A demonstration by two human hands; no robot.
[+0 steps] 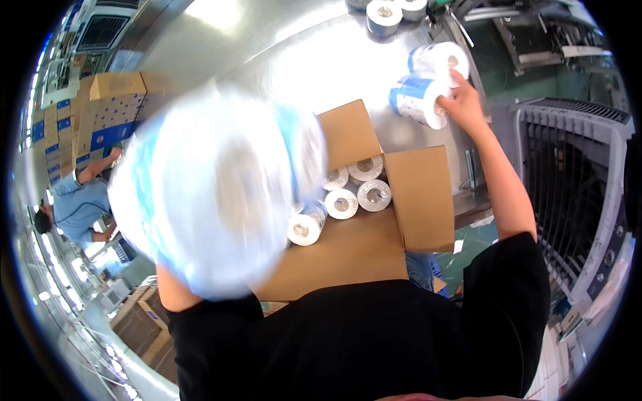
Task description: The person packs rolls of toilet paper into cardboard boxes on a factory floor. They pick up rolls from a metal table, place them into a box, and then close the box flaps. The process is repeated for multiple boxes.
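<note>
At the far right my right hand [465, 105] grips two wrapped paper rolls over the metal table; the nearer paper roll [418, 99] and the farther paper roll [429, 60] have white and blue wrapping. Large and blurred, a pair of wrapped rolls [207, 194] hangs close before me on the left, above my left forearm [177, 289]. Those rolls hide my left hand, so its fingers cannot be made out. Below, between my arms, an open cardboard box [341, 260] has its flaps spread. Several white rolls [341, 204] stand inside it, and one of them leans.
More rolls [384, 17] stand at the far edge of the metal table [254, 40]. A grey slatted frame [568, 180] rises on the right. Stacked cartons [117, 110] and a co-worker in a blue shirt [80, 204] are at the left.
</note>
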